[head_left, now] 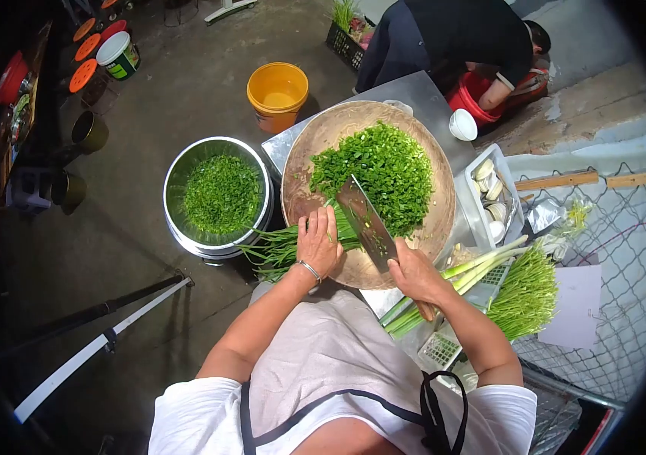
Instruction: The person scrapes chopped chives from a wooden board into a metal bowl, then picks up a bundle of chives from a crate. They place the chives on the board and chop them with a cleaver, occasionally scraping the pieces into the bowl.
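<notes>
A round wooden chopping board [444, 205] holds a heap of chopped greens [383, 167]. My left hand [319, 241] presses a bundle of long green stalks [273, 250] onto the board's near left side; their leafy ends hang over the edge. My right hand [414, 269] is closed round the handle of a broad cleaver [366, 224]. The blade lies between the bundle and the heap, its far tip touching the chopped greens. To the left, a metal pot [175, 220] is filled with finely chopped greens.
Beyond the board stands an orange bucket [277, 91]. A person [459, 38] bends over a red bucket [463, 102] at the back right. White tub [516, 220], long leeks [459, 280] and green stalks [527, 292] lie to the right. A metal stand [103, 341] is at lower left.
</notes>
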Motion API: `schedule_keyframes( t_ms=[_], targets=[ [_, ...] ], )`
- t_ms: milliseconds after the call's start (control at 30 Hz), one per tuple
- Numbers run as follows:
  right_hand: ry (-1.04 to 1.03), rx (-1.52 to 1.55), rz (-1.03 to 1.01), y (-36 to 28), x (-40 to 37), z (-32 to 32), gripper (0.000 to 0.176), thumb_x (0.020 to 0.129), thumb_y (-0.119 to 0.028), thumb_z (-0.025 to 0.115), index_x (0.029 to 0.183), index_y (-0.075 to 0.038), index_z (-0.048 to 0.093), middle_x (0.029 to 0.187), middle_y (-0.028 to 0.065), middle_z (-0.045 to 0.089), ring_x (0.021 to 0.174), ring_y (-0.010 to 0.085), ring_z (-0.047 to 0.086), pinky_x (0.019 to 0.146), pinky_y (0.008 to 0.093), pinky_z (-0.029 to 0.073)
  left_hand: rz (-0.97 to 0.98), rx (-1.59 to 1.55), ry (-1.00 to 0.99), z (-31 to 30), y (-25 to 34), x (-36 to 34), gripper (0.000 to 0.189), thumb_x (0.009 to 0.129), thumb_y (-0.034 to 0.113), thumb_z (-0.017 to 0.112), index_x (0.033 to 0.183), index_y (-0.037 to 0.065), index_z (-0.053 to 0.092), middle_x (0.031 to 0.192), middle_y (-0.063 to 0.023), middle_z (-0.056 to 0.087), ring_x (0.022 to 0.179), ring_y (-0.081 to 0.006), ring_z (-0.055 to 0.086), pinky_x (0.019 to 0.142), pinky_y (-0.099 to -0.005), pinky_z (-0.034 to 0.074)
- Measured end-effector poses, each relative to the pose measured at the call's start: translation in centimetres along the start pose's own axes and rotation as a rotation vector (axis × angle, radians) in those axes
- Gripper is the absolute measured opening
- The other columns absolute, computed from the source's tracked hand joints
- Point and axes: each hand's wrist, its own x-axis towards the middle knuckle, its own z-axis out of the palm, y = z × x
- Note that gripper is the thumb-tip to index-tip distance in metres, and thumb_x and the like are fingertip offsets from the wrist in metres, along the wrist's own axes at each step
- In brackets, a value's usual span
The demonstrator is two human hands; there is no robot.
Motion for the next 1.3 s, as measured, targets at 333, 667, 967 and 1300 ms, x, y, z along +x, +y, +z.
schedule_keyframes(
  t_ms=[333,667,967,1300],
  targets=[
    [0.272,0.147,-0.062,2.3,3.0,6.9,0.027,0.1,-0.018,0.055,0.113,0.002,0.044,0.079,0.0315,0.066,0.077,0.0538,0.065,0.069,0.0618,0.049,0.017,-0.158,0.056,-1.4,-0.2,0.0,0.091,0.076,0.026,0.066,0.151,-0.012,0.032,0.141,-0.0282,0.046,0.132,-0.0421,0.043,0.115,-0.0533,0.031],
    [0.081,0.058,-0.006,-1.8,-1.9,0.3,0.028,0.099,-0.016,0.054,0.113,0.004,0.041,0.08,0.0352,0.065,0.081,0.0561,0.064,0.076,0.0631,0.048,0.01,-0.133,0.094,-0.7,-0.5,-1.3,0.087,0.078,0.021,0.067,0.151,-0.012,0.032,0.144,-0.0275,0.044,0.136,-0.0415,0.041,0.118,-0.0542,0.029],
    [0.082,0.048,0.016,-0.2,2.9,6.4,0.028,0.1,-0.018,0.056,0.114,0.003,0.042,0.076,0.0317,0.066,0.074,0.0528,0.067,0.07,0.0625,0.051,0.041,-0.063,0.048,-0.5,-1.0,-1.1,0.097,0.08,0.037,0.073,0.153,-0.012,0.031,0.145,-0.0265,0.043,0.137,-0.0405,0.04,0.118,-0.0537,0.029],
    [0.258,-0.159,-0.191,4.9,3.5,4.8,0.023,0.099,-0.019,0.057,0.108,-0.001,0.044,0.066,0.0217,0.066,0.066,0.0465,0.067,0.062,0.0584,0.052,0.033,0.053,0.088,3.1,-1.0,1.1,0.099,0.08,0.032,0.082,0.153,-0.009,0.031,0.142,-0.0259,0.047,0.127,-0.0409,0.047,0.107,-0.0494,0.037]
  ],
)
